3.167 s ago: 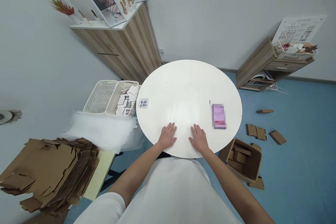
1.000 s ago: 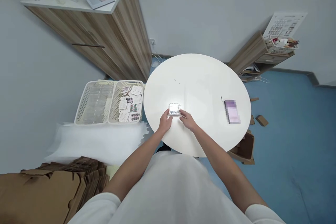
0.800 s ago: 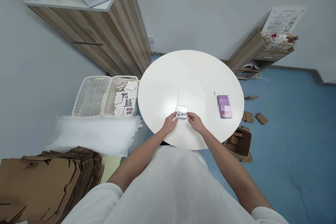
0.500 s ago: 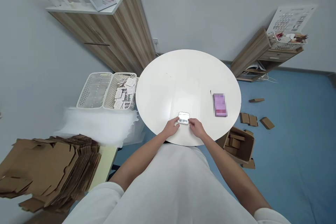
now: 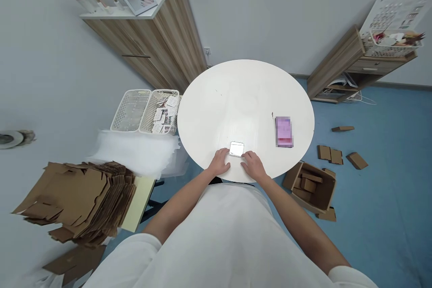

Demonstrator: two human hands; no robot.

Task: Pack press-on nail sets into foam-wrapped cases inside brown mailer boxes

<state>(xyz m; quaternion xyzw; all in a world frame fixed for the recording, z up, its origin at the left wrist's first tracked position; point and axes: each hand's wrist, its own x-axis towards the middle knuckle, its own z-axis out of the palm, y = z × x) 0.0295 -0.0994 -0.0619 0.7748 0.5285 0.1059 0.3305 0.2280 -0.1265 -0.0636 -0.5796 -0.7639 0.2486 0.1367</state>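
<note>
A small clear plastic case (image 5: 236, 148) lies flat on the round white table (image 5: 243, 94), close to its near edge. My left hand (image 5: 221, 162) is at the case's near left corner, and my right hand (image 5: 251, 165) is at its near right corner. The fingertips of both hands are curled against the case and hold it down on the tabletop. A pink rectangular packet (image 5: 284, 131) lies further right on the table, apart from both hands.
Two white lattice baskets (image 5: 146, 111), one holding printed cards, stand left of the table over white foam sheets (image 5: 135, 153). Flat cardboard blanks (image 5: 77, 198) are stacked at left. An open carton (image 5: 315, 189) and cardboard scraps lie on the blue floor. Wooden cabinets stand along the wall.
My hands went from lying flat and empty to fetching the clear case from the table's left side. They drew it to the near edge and set it flat.
</note>
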